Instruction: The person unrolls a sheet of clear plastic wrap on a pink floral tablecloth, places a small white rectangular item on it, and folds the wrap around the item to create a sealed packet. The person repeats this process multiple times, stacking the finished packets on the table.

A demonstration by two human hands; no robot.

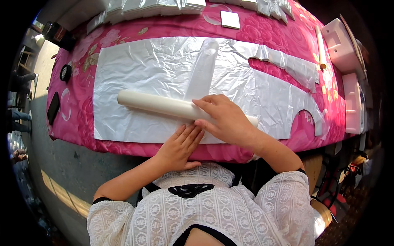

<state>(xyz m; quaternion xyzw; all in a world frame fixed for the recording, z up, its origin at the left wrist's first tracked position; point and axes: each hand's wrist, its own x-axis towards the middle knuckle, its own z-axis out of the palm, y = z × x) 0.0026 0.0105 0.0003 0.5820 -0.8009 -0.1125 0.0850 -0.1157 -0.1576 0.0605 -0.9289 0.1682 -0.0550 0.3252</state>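
Pink floral cloth covers a long table seen from above; on it lies a large silvery sheet, crinkled and shiny, with curved pieces cut out of its right side, where the cloth shows through; a narrow cut strip of the same material trails toward the right edge. Across the sheet lies a cream-white roll, long and cylindrical, smooth and matte, running from the left toward the lower right; a thin translucent strip stretches away from the roll toward the far side of the table, lying flat over the silver.

The right hand rests on top of the roll near its right end, fingers curved over it and pressing down rather than fully closed around it; the roll passes beneath the palm and its tip shows just beyond the wrist. The left hand lies flat and open, fingers together, on the near edge of the sheet just below the roll, holding nothing.

Stacks of folded white pieces line the far edge; white foam boxes stand at the right; a black tape ring sits at the left.
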